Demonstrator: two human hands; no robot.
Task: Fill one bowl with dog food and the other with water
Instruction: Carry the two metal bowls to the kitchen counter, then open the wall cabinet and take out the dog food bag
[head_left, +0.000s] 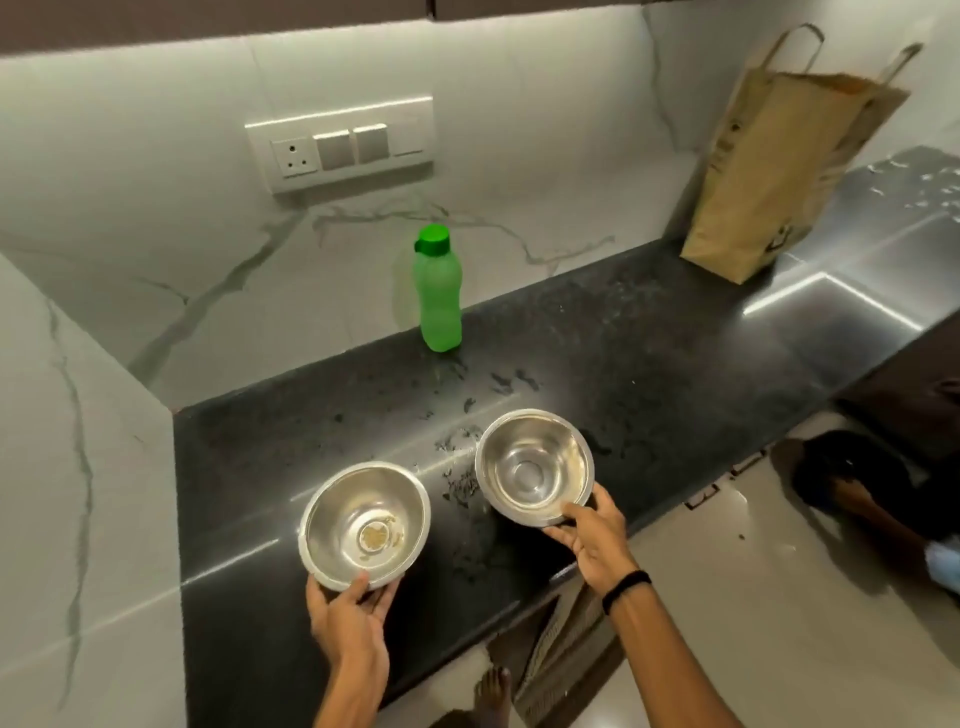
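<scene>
Two steel bowls are over the dark counter (623, 353). My left hand (353, 618) grips the near rim of the left bowl (363, 525), which has a few brown crumbs at its bottom. My right hand (592, 540) holds the near rim of the right bowl (535, 465), tilted a little toward me and bare inside. A green plastic bottle (439, 291) with a green cap stands upright by the back wall, beyond both bowls. A brown paper bag (769, 171) with handles leans against the wall at the back right.
Water drops are scattered on the counter between the bowls and the bottle. A switch panel with a socket (337, 143) is on the back wall. A marble side wall (78, 467) closes the counter's left end. A dark animal (857, 478) stands on the floor at right.
</scene>
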